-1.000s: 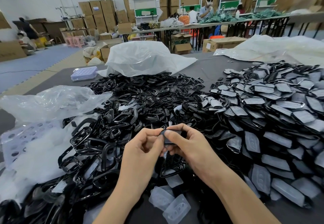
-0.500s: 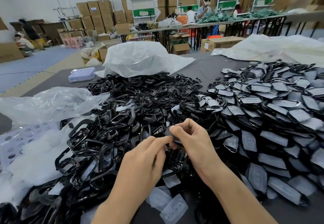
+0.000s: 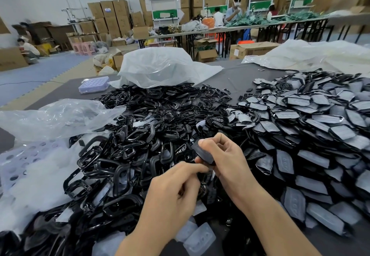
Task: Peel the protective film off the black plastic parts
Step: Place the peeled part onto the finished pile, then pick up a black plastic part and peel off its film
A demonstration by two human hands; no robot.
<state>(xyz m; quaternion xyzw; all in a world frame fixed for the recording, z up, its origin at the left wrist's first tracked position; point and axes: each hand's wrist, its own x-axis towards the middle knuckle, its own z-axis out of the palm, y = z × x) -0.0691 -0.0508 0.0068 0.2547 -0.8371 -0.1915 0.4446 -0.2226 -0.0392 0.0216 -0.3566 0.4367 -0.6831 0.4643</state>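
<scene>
Right grip (image 3: 226, 161) pinches black part (image 3: 202, 152); heap (image 3: 160, 119) meets white bag (image 3: 160, 67).

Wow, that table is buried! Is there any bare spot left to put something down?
Yes: the dark tabletop between the white bag and the pile of film-covered parts on the right, and a strip left of the purple tray. The near middle is buried in black frames.
</scene>
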